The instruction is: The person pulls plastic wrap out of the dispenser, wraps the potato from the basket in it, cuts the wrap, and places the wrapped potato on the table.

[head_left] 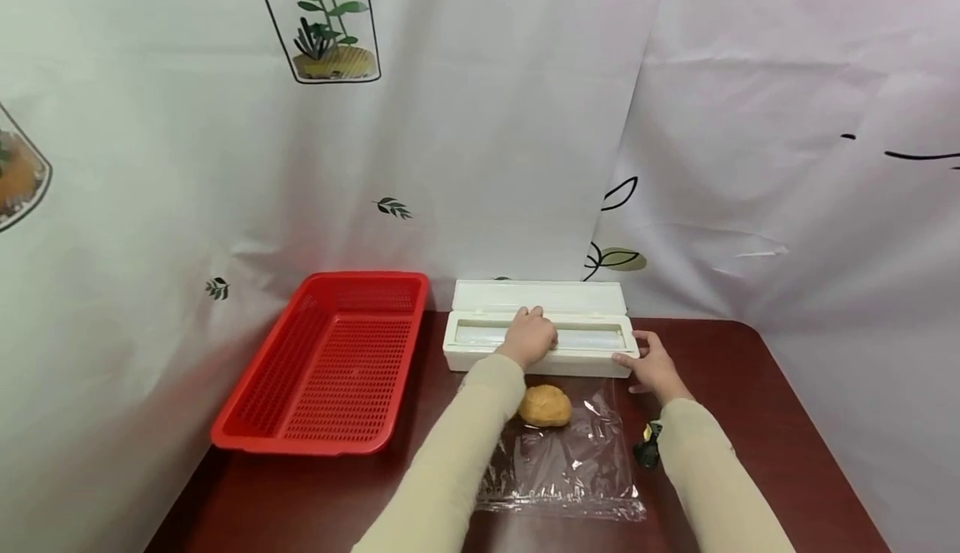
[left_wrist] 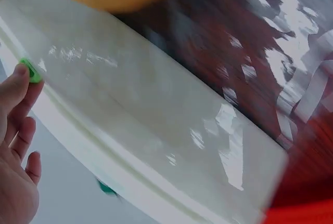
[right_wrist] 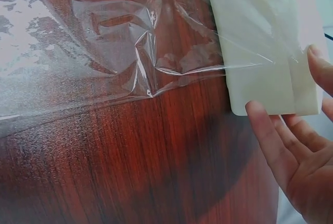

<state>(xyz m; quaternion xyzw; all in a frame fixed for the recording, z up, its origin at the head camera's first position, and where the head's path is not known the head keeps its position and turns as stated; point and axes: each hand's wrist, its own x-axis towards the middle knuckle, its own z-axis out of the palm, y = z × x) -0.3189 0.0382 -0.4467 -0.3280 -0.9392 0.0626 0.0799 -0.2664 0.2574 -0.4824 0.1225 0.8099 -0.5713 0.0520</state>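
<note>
A white cling film dispenser box (head_left: 577, 363) sits at the back of the table, its lid raised and the roll (head_left: 592, 339) showing inside. My left hand (head_left: 531, 336) is at the middle of its front edge. In the left wrist view, thumb and finger pinch a small green slide cutter (left_wrist: 32, 71) on that edge. My right hand (head_left: 651, 367) grips the box's right end, fingers spread around the corner. Clear cling film (head_left: 573, 470) runs from the box toward the table's front. A rounded yellow-brown food piece, like bread or dough (head_left: 545, 406), lies on the film, close to the box.
A red plastic basket (head_left: 408, 353) with perforated sides stands left of the box. By the right forearm lies a small dark object with a yellow patch (head_left: 647, 446), partly hidden by the sleeve. A printed white curtain (head_left: 487, 161) hangs behind the dark red table (head_left: 720, 378).
</note>
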